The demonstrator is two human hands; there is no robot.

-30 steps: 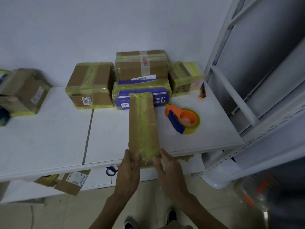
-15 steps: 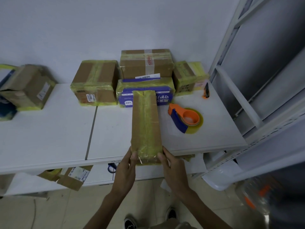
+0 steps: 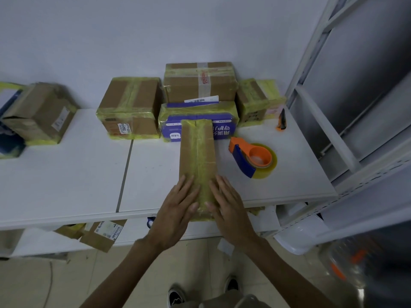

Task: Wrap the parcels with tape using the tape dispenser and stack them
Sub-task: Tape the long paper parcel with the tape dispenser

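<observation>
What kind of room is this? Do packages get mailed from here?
Probably a parcel packing room: taped boxes with shipping labels sit against the wall, a tape dispenser lies on the white table, and metal shelving stands beside it.

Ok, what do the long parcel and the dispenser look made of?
Parcel: matte brown cardboard, probably, wrapped in glossy yellowish tape that wrinkles and shines. Dispenser: smooth orange and blue plastic, by its moulded look; its roll is translucent yellowish tape.
</observation>
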